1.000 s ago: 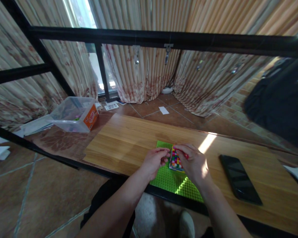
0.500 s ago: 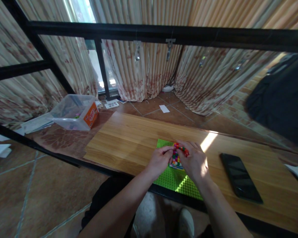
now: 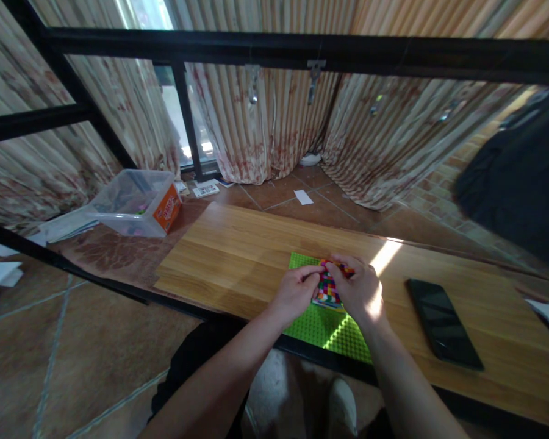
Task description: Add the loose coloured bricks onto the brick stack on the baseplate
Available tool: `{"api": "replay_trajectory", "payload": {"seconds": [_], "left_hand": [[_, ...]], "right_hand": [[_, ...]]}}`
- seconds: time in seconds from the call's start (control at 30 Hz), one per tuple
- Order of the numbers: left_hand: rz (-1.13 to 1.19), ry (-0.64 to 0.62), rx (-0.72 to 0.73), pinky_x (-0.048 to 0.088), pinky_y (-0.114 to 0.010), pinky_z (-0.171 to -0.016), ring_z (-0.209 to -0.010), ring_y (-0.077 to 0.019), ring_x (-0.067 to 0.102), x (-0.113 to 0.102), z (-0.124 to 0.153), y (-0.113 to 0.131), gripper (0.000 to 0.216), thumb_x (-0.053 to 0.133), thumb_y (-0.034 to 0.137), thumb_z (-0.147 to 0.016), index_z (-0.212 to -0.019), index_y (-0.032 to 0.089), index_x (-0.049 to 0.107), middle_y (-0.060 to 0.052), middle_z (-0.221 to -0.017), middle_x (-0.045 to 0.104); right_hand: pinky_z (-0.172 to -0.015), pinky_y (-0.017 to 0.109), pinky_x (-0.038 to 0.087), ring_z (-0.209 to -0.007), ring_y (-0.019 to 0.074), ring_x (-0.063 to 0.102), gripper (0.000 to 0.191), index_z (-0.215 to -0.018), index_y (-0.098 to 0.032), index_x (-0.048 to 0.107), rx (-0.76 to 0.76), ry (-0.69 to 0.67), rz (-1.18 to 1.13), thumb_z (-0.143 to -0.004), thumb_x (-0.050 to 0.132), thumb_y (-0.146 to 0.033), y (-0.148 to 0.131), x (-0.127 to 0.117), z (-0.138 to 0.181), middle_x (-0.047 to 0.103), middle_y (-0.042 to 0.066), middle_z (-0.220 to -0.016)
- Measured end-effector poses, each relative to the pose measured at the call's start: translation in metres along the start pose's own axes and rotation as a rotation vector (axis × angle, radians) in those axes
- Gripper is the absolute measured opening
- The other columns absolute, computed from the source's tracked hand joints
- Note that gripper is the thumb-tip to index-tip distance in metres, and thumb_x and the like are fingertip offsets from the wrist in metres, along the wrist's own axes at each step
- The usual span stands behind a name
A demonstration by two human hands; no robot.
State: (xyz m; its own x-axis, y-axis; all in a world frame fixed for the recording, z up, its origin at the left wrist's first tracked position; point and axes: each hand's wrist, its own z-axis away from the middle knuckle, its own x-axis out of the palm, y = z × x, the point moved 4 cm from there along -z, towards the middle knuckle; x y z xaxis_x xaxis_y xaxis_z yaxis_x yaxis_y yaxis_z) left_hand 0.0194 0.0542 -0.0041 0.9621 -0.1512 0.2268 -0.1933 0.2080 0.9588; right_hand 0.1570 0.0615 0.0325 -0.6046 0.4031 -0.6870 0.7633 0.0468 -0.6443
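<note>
A small multicoloured toy-brick build (image 3: pixel 328 291) sits on the green studded baseplate (image 3: pixel 318 332), toward the baseplate's far half. My left hand (image 3: pixel 295 294) is closed at the build's left side, thumb and forefinger pinched at its upper left corner. Curled over the build from the right is my right hand (image 3: pixel 359 289), its thumb pressing near the top edge and its fingers round the far side. Red and orange bricks show beneath the right fingers. The fingers hide part of the build, and any single brick between them cannot be made out.
The baseplate lies on a wooden tabletop (image 3: pixel 238 262) with a black front edge. To the right rests a black phone (image 3: pixel 443 323). A clear plastic box (image 3: pixel 135 201) with an orange label stands beyond the left end. A black metal bar (image 3: pixel 274 46) crosses above.
My right hand has shifted slightly, its thumb now flatter along the build's top. The red-and-green strip of bricks seen under it before now lies closer against the build. My left hand keeps its pinch.
</note>
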Motion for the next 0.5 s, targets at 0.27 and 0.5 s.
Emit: {"api": "replay_trajectory", "payload": {"seconds": [0.27,0.5], "left_hand": [[0.063,0.044,-0.041,0.026,-0.021,-0.049,-0.046,-0.0069,0.036,0.001,0.007,0.009,0.023,0.058,0.025,-0.083,-0.098,0.014,0.071,0.005,-0.048,0.046],[0.469,0.159,-0.297,0.027,-0.016,-0.044,-0.043,-0.0035,0.037,-0.015,0.013,0.014,0.028,0.055,0.040,-0.088,-0.089,0.013,0.064,0.002,-0.061,0.054]], "right_hand": [[-0.081,0.041,0.050,-0.085,0.0226,0.065,0.029,-0.085,-0.024,0.076,0.008,-0.038,-0.079,-0.076,0.062,-0.048,0.004,0.005,-0.002,0.073,0.006,-0.090],[-0.080,0.040,0.050,-0.083,0.0213,0.065,0.030,-0.086,-0.025,0.075,-0.061,-0.008,-0.071,-0.078,0.060,-0.050,0.002,0.002,0.000,0.073,0.004,-0.088]]}}
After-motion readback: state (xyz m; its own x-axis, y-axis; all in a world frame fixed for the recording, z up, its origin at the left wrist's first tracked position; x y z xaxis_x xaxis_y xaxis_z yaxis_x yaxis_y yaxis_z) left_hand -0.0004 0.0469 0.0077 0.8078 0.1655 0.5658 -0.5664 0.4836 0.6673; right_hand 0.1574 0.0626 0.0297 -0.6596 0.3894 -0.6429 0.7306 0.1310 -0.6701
